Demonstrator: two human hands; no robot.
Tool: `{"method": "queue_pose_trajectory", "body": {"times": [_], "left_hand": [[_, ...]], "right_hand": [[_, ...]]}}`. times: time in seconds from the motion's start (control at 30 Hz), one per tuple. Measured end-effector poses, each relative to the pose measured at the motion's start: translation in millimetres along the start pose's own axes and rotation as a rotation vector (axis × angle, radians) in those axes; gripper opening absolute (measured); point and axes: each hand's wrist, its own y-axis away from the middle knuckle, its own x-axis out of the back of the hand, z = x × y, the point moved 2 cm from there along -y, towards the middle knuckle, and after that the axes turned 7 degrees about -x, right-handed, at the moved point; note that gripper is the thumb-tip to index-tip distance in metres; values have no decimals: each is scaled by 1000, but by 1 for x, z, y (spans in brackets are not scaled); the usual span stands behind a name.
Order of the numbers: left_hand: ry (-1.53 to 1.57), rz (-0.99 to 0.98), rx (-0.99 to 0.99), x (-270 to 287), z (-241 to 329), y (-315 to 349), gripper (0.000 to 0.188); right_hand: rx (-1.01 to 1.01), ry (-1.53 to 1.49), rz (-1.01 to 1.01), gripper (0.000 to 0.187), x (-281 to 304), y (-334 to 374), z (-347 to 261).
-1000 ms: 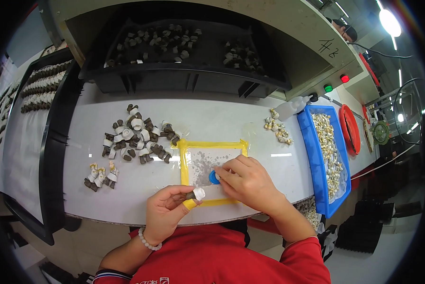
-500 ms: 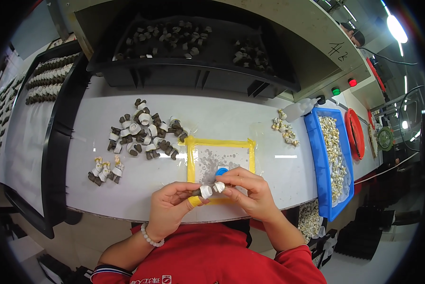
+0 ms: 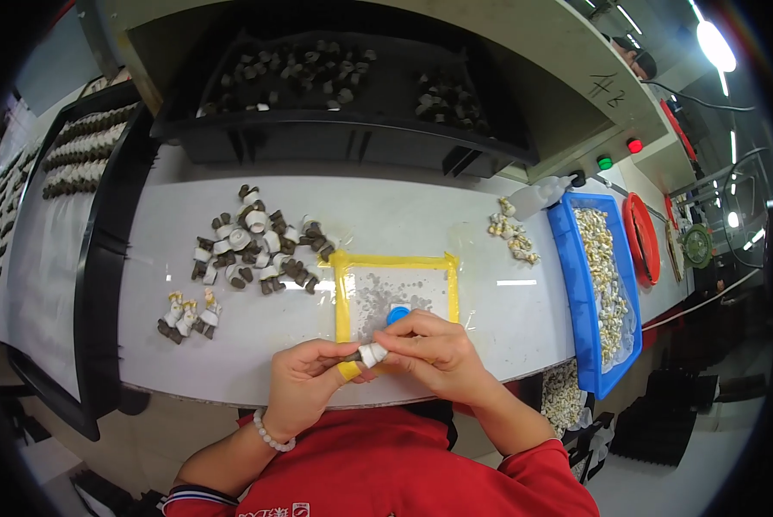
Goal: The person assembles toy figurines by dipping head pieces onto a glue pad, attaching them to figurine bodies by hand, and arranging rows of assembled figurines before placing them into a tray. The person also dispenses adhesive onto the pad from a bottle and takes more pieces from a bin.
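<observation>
Over the front edge of the table, my left hand point(image 3: 304, 379) pinches a small white-and-dark-brown figurine piece point(image 3: 372, 354), its dark end toward the palm. A yellow wrap is on one of its fingers. From the other side my right hand point(image 3: 438, 353) closes its fingertips at the white end; the small white part it holds is now mostly hidden by them and seems to touch the piece. Just beyond lies a yellow-taped square point(image 3: 341, 302) with grey spots, holding a round blue cap point(image 3: 398, 315). A heap of similar white-and-brown pieces point(image 3: 255, 243) lies beyond my left hand.
Several figures with white-and-gold tops point(image 3: 187, 315) stand at left. Small white-and-gold parts point(image 3: 514, 233) lie at right, near a blue tray point(image 3: 569, 284) of more, a squeeze bottle point(image 3: 540, 196) and a red dish point(image 3: 641, 241). Black trays stand left point(image 3: 102, 284) and on the back shelf point(image 3: 335, 142).
My right hand has moved left, bringing its small white part from a gap apart up against the piece in my left hand. The left hand has barely moved.
</observation>
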Motion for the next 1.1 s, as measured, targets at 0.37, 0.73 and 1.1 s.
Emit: {"method": "queue_pose_trajectory", "body": {"times": [0.37,0.73,1.1], "left_hand": [[-768,-97,-280,6,25,17,23],[-1719,315,-672,49,71,41,36],[-1647,102,-566,15,67,-29,36]], "right_hand": [[-64,388,257,19,69,17,32],[-67,823,539,20,132,5,72],[-128,527,341,23,62,23,46]]}}
